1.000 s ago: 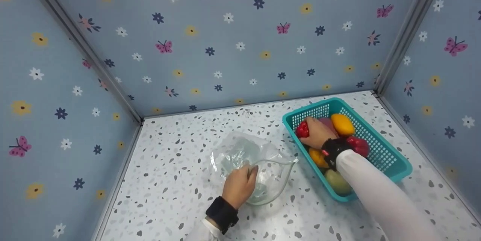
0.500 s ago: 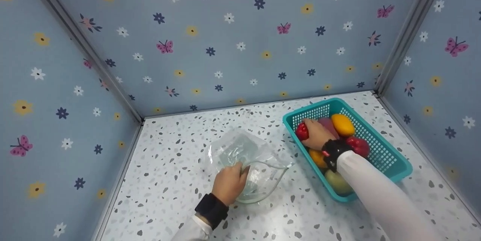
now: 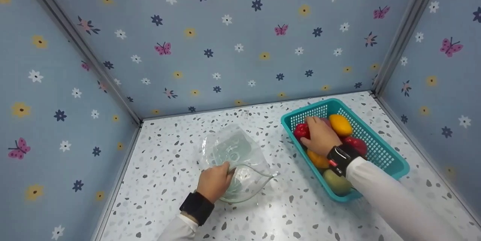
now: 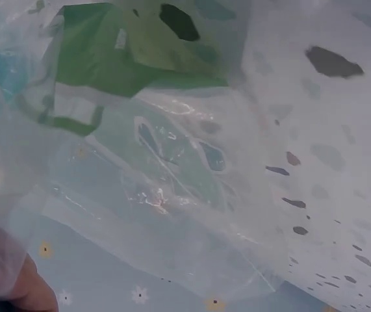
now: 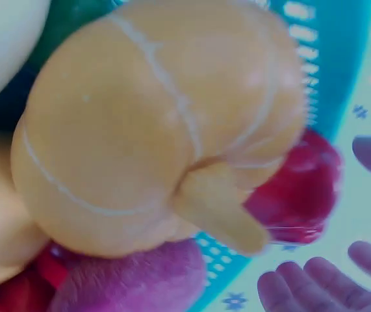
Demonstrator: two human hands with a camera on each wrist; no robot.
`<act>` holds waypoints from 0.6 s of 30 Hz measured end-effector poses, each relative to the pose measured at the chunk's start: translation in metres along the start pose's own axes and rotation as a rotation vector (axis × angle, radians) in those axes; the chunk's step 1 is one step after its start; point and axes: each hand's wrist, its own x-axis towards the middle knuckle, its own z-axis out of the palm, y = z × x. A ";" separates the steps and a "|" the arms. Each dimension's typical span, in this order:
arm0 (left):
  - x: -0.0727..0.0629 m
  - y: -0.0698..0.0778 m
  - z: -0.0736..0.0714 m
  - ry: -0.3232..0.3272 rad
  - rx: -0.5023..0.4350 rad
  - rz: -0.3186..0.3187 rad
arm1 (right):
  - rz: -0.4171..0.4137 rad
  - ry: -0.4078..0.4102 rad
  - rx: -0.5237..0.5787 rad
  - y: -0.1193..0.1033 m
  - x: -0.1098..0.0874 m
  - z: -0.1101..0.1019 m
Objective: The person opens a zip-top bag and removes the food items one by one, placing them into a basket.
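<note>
My left hand (image 3: 216, 181) grips the rim of a clear plastic bag (image 3: 233, 145) with a pale green edge, its mouth facing right. Close up in the left wrist view, the bag (image 4: 166, 162) shows a green printed patch. My right hand (image 3: 321, 135) is over a turquoise basket (image 3: 391, 152), fingers and thumb spread apart. A red pepper (image 3: 301, 131) lies by its fingertips. Under the wrist, an orange pumpkin (image 5: 153, 123) with a stubby stem fills the right wrist view, the red pepper (image 5: 299, 188) beyond it and a purple piece (image 5: 136, 283) beside it.
Also in the basket are a yellow oval piece (image 3: 341, 125), another red one (image 3: 355, 145) and an olive-green one (image 3: 337, 182). Blue flower-patterned panels (image 3: 225, 56) enclose the speckled white table (image 3: 169, 150) at the back and sides.
My left hand has drawn the bag to the left and slightly toward me, away from the basket. My right hand stays over the basket, its fingers now spread farther from the red pepper.
</note>
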 end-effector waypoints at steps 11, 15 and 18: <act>-0.003 -0.020 -0.006 -0.034 0.050 0.029 | -0.042 -0.207 -0.217 -0.019 -0.051 0.006; -0.001 -0.025 -0.008 -0.014 0.068 0.047 | -0.031 -0.226 -0.282 -0.021 -0.056 0.010; 0.001 -0.029 -0.008 -0.001 0.084 0.064 | -0.035 -0.242 -0.322 -0.020 -0.058 0.013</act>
